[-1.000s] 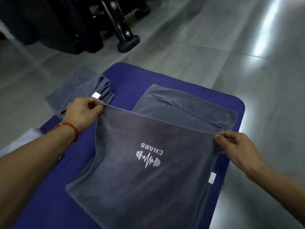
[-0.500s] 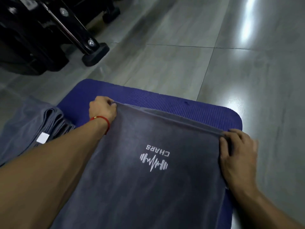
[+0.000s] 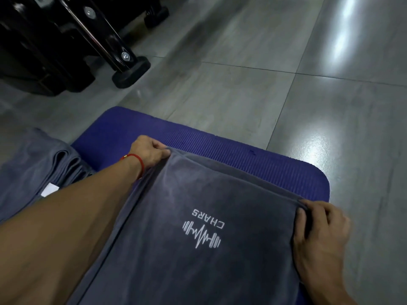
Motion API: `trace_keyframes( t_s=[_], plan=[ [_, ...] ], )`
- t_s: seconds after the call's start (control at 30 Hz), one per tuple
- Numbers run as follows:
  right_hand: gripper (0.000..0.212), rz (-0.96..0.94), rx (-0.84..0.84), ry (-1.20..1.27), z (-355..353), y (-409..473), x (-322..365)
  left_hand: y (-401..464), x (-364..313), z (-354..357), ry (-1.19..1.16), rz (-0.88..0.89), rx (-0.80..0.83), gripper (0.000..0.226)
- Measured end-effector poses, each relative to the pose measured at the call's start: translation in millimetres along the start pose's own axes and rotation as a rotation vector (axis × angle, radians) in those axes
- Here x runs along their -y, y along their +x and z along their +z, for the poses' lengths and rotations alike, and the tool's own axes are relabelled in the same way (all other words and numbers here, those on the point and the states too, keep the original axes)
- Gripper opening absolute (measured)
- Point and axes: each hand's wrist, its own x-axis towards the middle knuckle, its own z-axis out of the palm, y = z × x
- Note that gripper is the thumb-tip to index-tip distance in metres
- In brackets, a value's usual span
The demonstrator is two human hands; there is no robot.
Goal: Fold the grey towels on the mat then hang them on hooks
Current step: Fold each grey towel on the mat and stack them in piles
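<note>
Fingers (image 3: pixel 164 153) pinch plush grey towel (image 3: pixel 198 260) on ribbed mat (image 3: pixel 264 164).

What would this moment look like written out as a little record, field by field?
Setting: grey tiled floor with a purple mat laid on it
Main item: grey towel spread on the mat, white logo facing up
Left hand: pinches the towel's far left corner
Right hand: grips the towel's far right corner
Wrist: red string bracelet on the left
Nearby: pile of grey towels to the left, with a white tag
Background: black equipment frame, top left
Hooks: none in view
</note>
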Motion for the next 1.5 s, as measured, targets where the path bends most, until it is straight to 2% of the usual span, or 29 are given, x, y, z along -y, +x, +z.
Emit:
trace_keyframes(
  t_s=[0.3,0.43,0.53,0.63,0.8,0.9,0.97,1.03,1.1,1.2,1.3,1.43,1.5],
  plan=[
    [0.032,-0.001,0.096,0.013,-7.2,-2.6,5.4,-78.9,20.0,-82.4,-0.098,0.219,-0.048,0.016],
    [0.02,0.032,0.195,-0.011,-19.9,-1.9,8.5,-147.6,43.0,-124.7,-0.099,0.27,0.062,0.012],
    [0.016,-0.041,0.197,0.047,-50.8,-8.6,37.7,-199.2,68.9,-161.7,-0.08,0.292,0.083,0.011],
    [0.007,-0.1,0.247,0.259,-80.9,-19.0,95.3,-242.3,116.3,-206.8,-0.12,0.231,-0.041,0.013],
    [0.007,-0.278,0.38,0.529,-118.2,-20.8,214.3,-327.0,202.7,-281.3,-0.455,0.091,-0.3,0.022],
    [0.016,-0.396,0.461,0.616,-143.0,-25.6,287.2,-383.4,240.6,-324.4,-0.61,0.044,-0.442,0.022],
    [0.025,-0.494,0.5,0.589,-156.5,-29.6,331.1,-416.8,255.8,-351.8,-0.661,0.046,-0.519,0.022],
    [0.024,-0.568,0.535,0.532,-171.1,-33.5,372.8,-447.4,266.7,-377.4,-0.669,0.064,-0.589,0.022],
    [0.012,-0.592,0.583,0.534,-184.9,-37.7,409.2,-476.9,276.1,-400.8,-0.65,0.066,-0.651,0.027],
    [0.009,-0.588,0.646,0.597,-205.3,-49.3,453.4,-516.6,286.0,-427.1,-0.446,0.046,-0.796,0.037],
    [0.012,-0.639,0.753,0.663,-216.5,-65.6,484.0,-550.6,294.3,-438.9,-0.304,-0.016,-0.922,0.031],
    [0.015,-0.707,0.864,0.659,-205.1,-83.9,503.9,-582.8,309.7,-441.3,-0.348,-0.085,-0.937,0.013],
    [0.012,-0.662,0.934,0.729,-195.4,-93.8,510.2,-594.4,312.6,-438.9,-0.39,-0.14,-0.925,0.011]
  ],
)
